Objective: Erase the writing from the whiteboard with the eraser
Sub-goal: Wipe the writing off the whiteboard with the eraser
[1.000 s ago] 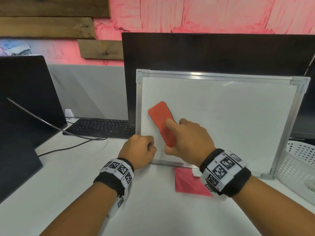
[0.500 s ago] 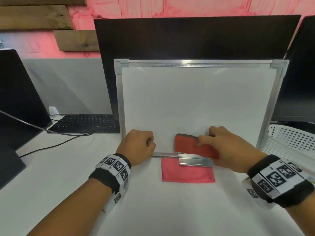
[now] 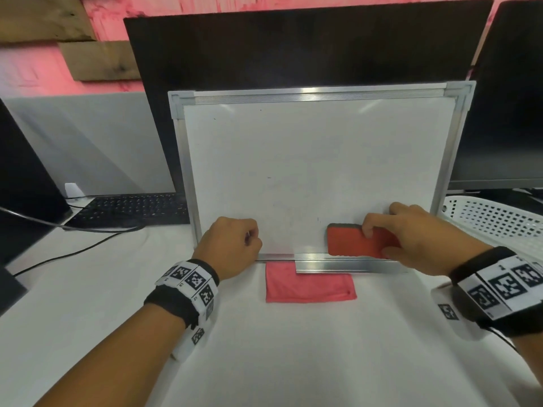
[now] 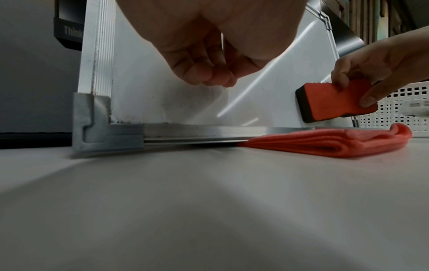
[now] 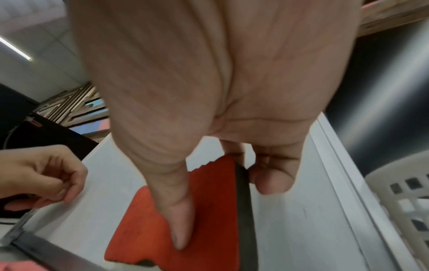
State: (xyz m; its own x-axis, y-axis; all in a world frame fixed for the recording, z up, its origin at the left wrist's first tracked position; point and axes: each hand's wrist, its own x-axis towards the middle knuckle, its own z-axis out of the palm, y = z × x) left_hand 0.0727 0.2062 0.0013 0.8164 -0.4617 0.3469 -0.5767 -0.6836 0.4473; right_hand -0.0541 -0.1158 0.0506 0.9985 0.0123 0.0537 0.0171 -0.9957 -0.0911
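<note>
The whiteboard [image 3: 308,171] leans upright against a dark monitor, its surface white with only faint specks and a grey smudge low on the left [image 4: 174,102]. My right hand [image 3: 411,239] grips the red eraser [image 3: 349,242] with its dark felt against the board, lying level just above the bottom frame, right of centre. In the right wrist view the thumb presses the eraser [image 5: 213,210] on its red back and the fingers wrap its far edge. My left hand [image 3: 232,245] is a fist against the board's lower left, fingers curled [image 4: 209,77] around nothing.
A folded red cloth [image 3: 308,284] lies on the white table, partly under the board's bottom edge. A white perforated basket [image 3: 493,221] stands right of the board. A black keyboard [image 3: 129,208] and a cable [image 3: 73,254] lie to the left, beside another dark screen [image 3: 20,186].
My right hand carried the eraser from the board's left side, where it stood tilted, down and right to the bottom edge, where it now lies level. The left hand stayed put.
</note>
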